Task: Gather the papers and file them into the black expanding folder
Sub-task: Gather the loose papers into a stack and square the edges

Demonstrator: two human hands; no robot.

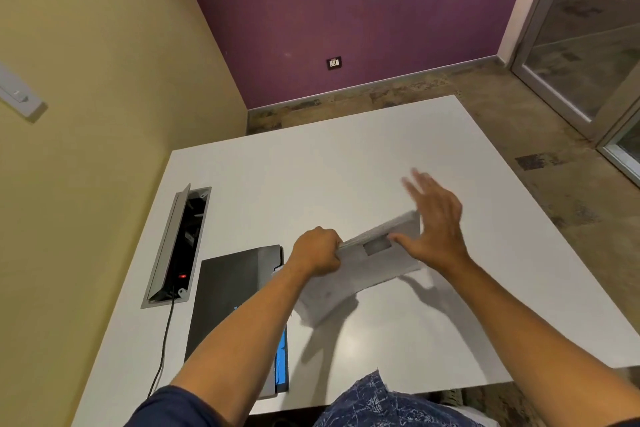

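Observation:
A stack of white papers (367, 263) is held above the white table (311, 177), tilted with its right end higher. My left hand (317, 251) grips the stack's left edge in a closed fist. My right hand (434, 218) is flat and spread against the stack's right end, its thumb lying on the top sheet. The black expanding folder (228, 291) lies closed on the table to the left, under my left forearm, with blue tabs (281, 357) showing along its right side.
An open grey cable box (176, 246) is sunk into the table left of the folder, with a black cord (166, 340) trailing toward the near edge. A yellow wall runs along the table's left side. A patterned trouser leg (377, 402) shows at the near edge.

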